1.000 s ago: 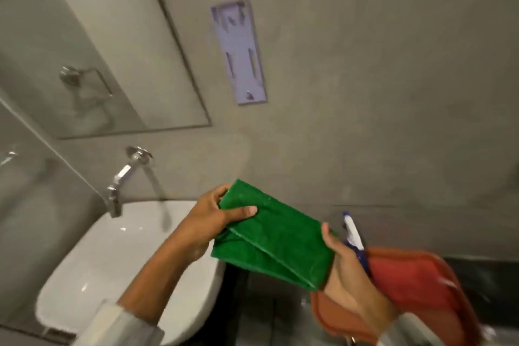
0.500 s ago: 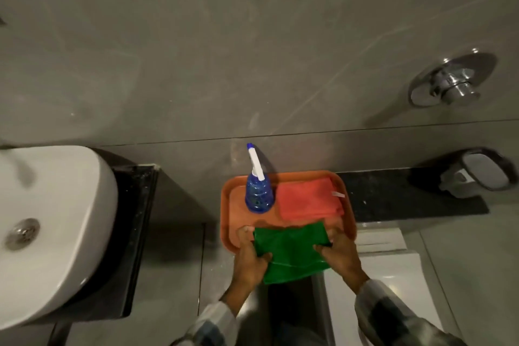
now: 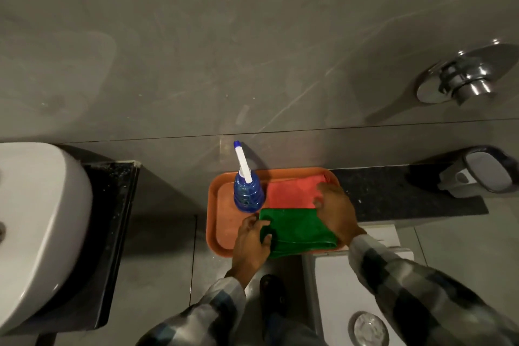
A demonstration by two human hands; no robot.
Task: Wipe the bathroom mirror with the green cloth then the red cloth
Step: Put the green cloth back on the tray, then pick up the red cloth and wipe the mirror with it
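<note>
The green cloth (image 3: 297,229), held up in front of the wall near the sink a second ago, now lies folded on the front part of the orange tray (image 3: 222,222), just in front of the red cloth (image 3: 292,191). The left hand (image 3: 251,239) has slid to the green cloth's left end, thumb on top. The right hand (image 3: 335,211) has left its right edge and now lies across both cloths, fingers reaching onto the red one.

The head camera is looking steeply down from close above at the orange tray (image 3: 214,222), facing the grey wall (image 3: 252,50).
</note>
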